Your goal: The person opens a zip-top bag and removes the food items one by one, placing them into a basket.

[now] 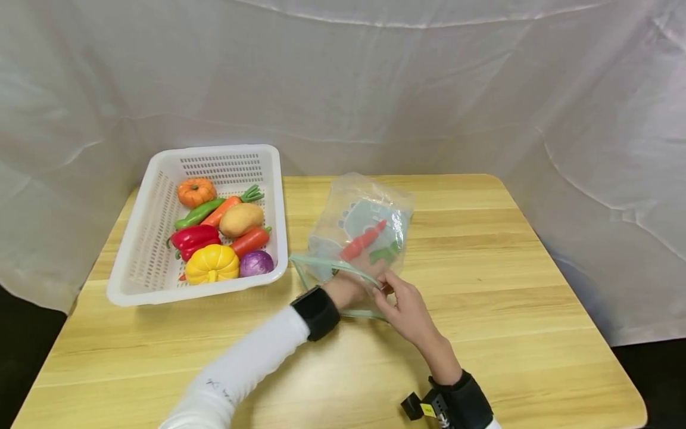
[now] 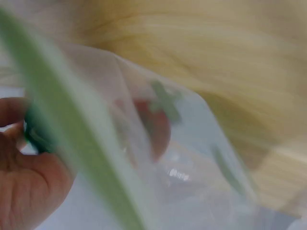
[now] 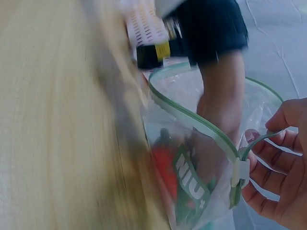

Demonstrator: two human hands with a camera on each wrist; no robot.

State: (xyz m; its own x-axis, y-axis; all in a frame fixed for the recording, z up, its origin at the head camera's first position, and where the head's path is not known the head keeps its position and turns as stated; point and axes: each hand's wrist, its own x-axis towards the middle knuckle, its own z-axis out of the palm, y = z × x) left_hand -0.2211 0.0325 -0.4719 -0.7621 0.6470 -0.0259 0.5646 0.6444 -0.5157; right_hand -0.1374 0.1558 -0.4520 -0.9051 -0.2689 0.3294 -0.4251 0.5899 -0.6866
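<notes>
Mid-table, bag (image 1: 360, 232) rim pinched by right hand (image 1: 408, 308); left hand (image 1: 351, 290) inside bag, grip hidden; basket (image 1: 155, 196) at left edge.

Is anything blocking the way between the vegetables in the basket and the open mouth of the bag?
Nothing visible on the bare table between them. The left hand is inside the bag, filling part of its mouth, which the right hand pinches open.

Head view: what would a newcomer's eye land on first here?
The clear zip bag at table centre, a toy carrot inside it; the left hand is in its mouth while the right hand pinches the green zip edge. To the left, a white basket holds bright toy vegetables.
</notes>
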